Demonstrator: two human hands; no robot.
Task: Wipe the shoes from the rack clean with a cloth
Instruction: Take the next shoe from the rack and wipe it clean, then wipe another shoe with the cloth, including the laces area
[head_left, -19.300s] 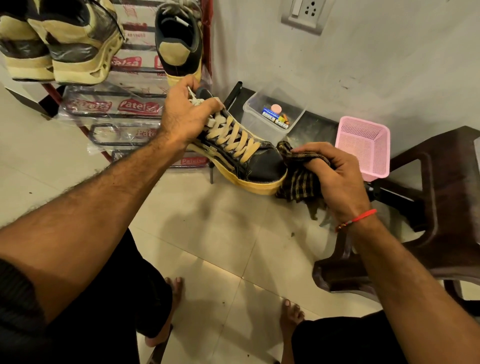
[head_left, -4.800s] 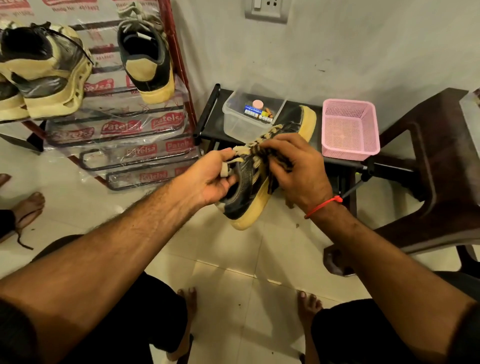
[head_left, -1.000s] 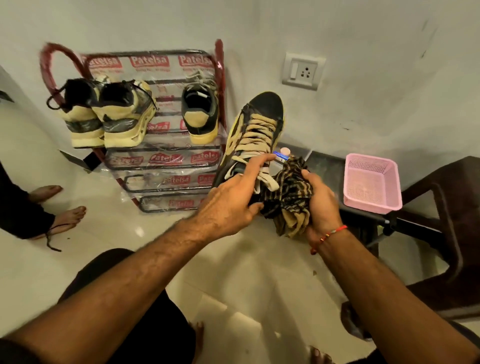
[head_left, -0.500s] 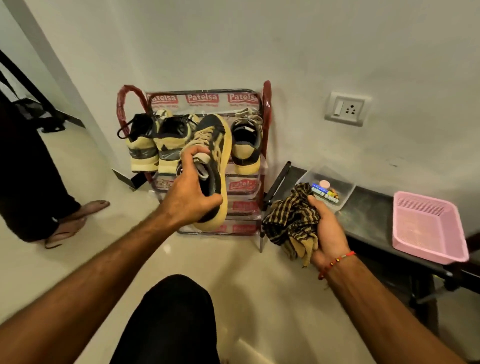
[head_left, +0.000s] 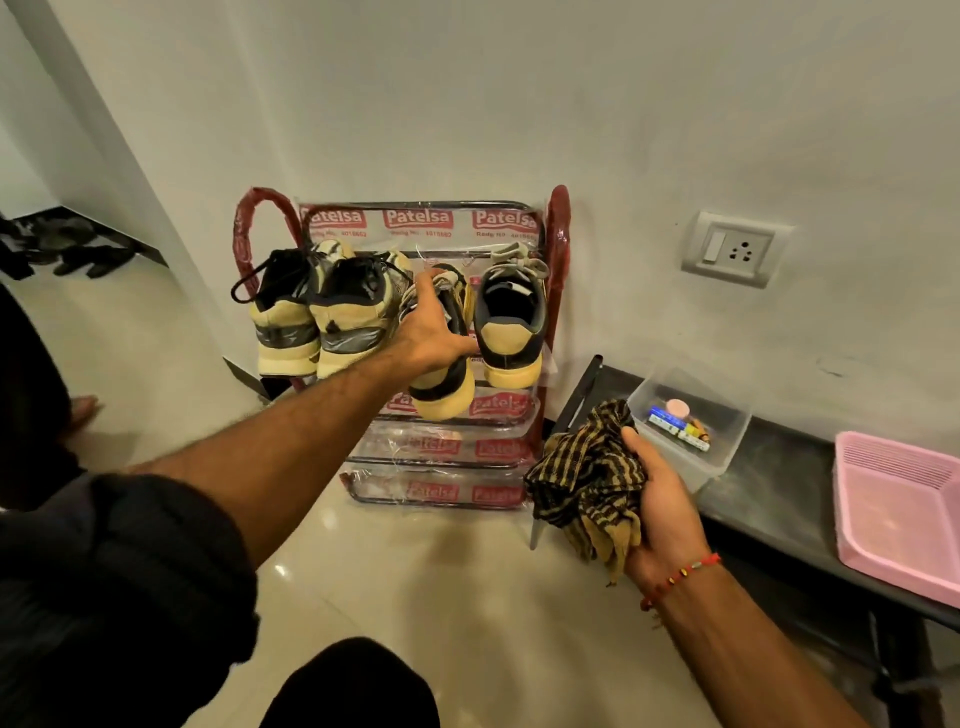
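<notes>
Dim, warm, yellowish indoor light fills the wide-angle head view. The brightest area is the white wall (head_left: 571, 104) toward twelve o'clock, fading to grey at the corners. Soft glare patches shine on the glossy floor tiles (head_left: 415, 571) near six o'clock, and small highlights glint on the plastic wrap of the shoe rack (head_left: 441, 452) at centre. The dark sleeve (head_left: 130, 571) at eight o'clock falls into near-black shadow with no detail. Straight lines bow outward at the edges, notably the wall corner at ten o'clock. Focus is fairly sharp centrally; the left hand (head_left: 431, 332) shows slight blur, and the margins look soft.
</notes>
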